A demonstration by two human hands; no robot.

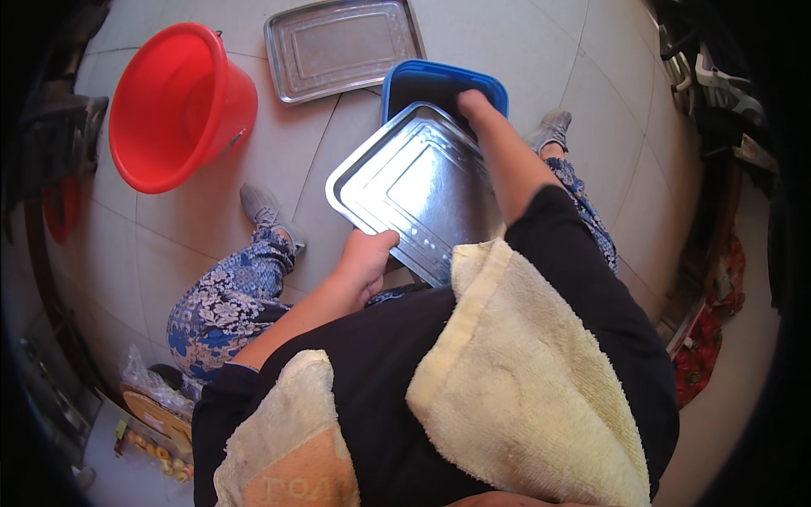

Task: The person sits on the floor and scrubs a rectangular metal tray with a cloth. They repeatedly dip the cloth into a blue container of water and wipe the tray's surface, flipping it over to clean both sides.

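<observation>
A shiny steel tray (411,188) is held tilted in front of my knees. My left hand (366,258) grips its near edge. My right hand (473,105) is on the tray's far edge, over a blue plastic tub (439,80) that stands on the tiled floor just behind it. The fingers of my right hand are hidden behind the tray rim.
A second steel tray (342,46) lies flat on the floor farther away. A red bucket (173,106) stands at the left. A pale yellow towel (524,372) hangs over my shoulder. Dark clutter lines the right wall (718,101).
</observation>
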